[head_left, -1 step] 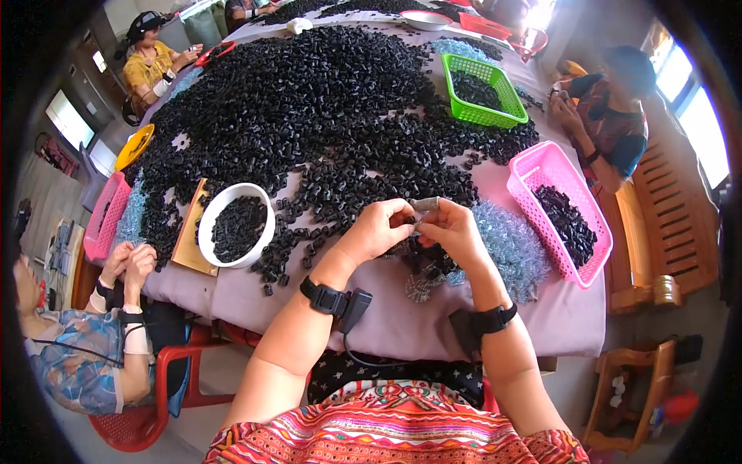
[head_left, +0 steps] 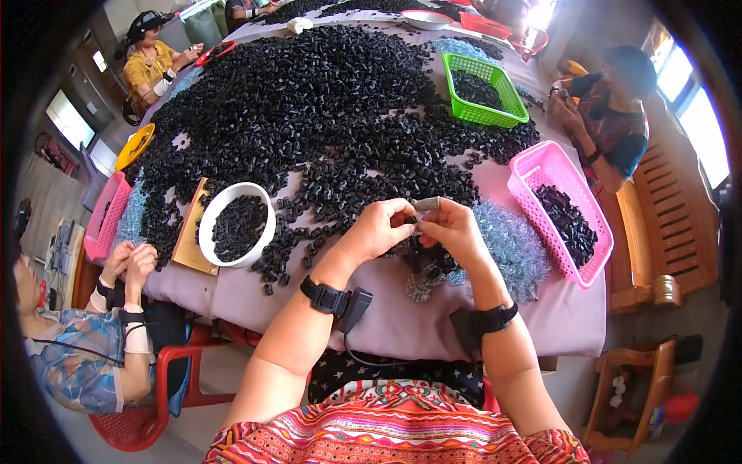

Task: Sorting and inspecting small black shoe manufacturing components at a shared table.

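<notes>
Both hands meet in front of me, above the near edge of the heap. My left hand [head_left: 377, 230] is closed in a pinch on a small black plastic piece [head_left: 410, 220]. Fingertips of my right hand [head_left: 457, 232] are pinched together against it; what they hold is too small to make out. Grey wrapping [head_left: 426, 204] covers a fingertip of the right hand. Beneath and beside that hand spreads a pile of small clear bluish plastic pieces [head_left: 510, 247]. A large heap of loose black plastic pieces [head_left: 309, 100] lies beyond my hands.
A white bowl [head_left: 270, 224] of black pieces stands left, beside a wooden board [head_left: 188, 251]. On the right are a pink basket [head_left: 601, 267] and a green basket [head_left: 506, 120], both holding black pieces. Co-workers sit around the cloth-covered table [head_left: 402, 332].
</notes>
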A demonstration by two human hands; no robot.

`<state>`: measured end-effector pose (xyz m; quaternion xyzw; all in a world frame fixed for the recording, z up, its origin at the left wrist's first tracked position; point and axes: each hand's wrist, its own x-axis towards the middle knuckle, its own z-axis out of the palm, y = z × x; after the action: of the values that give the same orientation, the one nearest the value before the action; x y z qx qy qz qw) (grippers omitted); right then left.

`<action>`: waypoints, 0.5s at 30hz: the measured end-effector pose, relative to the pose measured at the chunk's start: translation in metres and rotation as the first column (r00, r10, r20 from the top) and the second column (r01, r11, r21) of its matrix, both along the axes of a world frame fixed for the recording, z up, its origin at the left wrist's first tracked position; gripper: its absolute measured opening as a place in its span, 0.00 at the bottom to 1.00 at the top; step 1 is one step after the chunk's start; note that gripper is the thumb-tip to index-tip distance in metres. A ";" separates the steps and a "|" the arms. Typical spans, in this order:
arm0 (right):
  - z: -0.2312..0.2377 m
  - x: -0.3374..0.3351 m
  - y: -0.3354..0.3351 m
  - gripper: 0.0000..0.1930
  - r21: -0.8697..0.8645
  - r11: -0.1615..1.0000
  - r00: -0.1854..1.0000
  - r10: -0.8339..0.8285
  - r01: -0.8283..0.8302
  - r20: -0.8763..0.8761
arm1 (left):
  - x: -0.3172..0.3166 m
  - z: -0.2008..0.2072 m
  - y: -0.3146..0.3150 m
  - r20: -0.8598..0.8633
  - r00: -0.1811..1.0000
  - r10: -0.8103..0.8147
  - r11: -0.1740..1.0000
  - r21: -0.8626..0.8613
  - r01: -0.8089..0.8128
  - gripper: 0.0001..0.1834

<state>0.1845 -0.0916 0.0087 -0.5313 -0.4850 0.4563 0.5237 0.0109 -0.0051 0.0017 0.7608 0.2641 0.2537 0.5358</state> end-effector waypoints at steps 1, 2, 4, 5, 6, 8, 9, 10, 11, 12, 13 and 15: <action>0.002 0.001 0.000 0.10 -0.032 0.999 0.999 0.011 -0.012 -0.037 | 0.000 -0.001 0.000 -0.010 1.000 -0.017 1.000 -0.001 0.017 0.05; 0.003 0.002 0.000 0.11 -0.051 0.999 1.000 0.008 -0.009 -0.030 | 0.001 -0.002 0.000 -0.012 1.000 -0.016 1.000 -0.002 0.016 0.05; 0.007 0.004 -0.001 0.11 -0.053 0.998 0.999 0.031 -0.033 -0.028 | 0.002 -0.003 -0.002 0.058 0.998 -0.030 0.999 -0.022 0.032 0.04; 0.008 0.004 -0.001 0.12 -0.055 0.997 0.998 0.053 -0.054 -0.025 | 0.002 -0.002 -0.003 0.057 0.998 -0.031 0.999 -0.023 0.032 0.04; 0.009 0.004 -0.002 0.12 -0.056 0.997 0.998 0.052 -0.053 -0.025 | 0.002 0.000 -0.003 0.018 1.000 -0.020 1.000 0.004 0.020 0.04; 0.010 0.002 -0.001 0.13 -0.066 0.996 0.999 0.051 -0.052 -0.013 | 0.001 0.003 -0.003 -0.021 1.000 -0.006 0.999 0.032 0.007 0.04; 0.010 0.001 -0.002 0.13 -0.066 0.996 0.999 0.051 -0.052 -0.014 | 0.002 0.003 -0.003 -0.027 1.000 0.000 0.999 0.042 0.001 0.04; 0.010 0.001 -0.002 0.13 -0.063 0.996 0.998 0.058 -0.057 0.011 | 0.002 0.003 -0.003 -0.034 0.999 0.006 0.999 0.054 -0.005 0.05; 0.010 0.000 -0.003 0.14 -0.061 0.996 0.997 0.065 -0.063 0.036 | 0.002 0.003 -0.004 -0.034 0.999 0.007 0.999 0.053 -0.005 0.05; 0.009 0.000 -0.003 0.14 -0.061 0.996 0.997 0.065 -0.063 0.036 | 0.003 0.003 -0.004 -0.030 0.999 0.025 0.997 0.069 -0.023 0.05; 0.006 0.001 -0.003 0.14 -0.052 0.996 0.995 0.076 -0.073 0.060 | 0.003 0.003 -0.004 -0.025 0.999 0.043 0.996 0.084 -0.041 0.06; 0.006 0.001 -0.004 0.14 -0.042 0.996 0.993 0.087 -0.084 0.084 | 0.003 -0.003 -0.001 0.000 0.998 0.063 0.992 0.106 -0.063 0.06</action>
<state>0.1853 -0.0954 0.0146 -0.5391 -0.5204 0.4643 0.4722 0.0141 -0.0060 -0.0010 0.7798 0.2750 0.2830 0.4860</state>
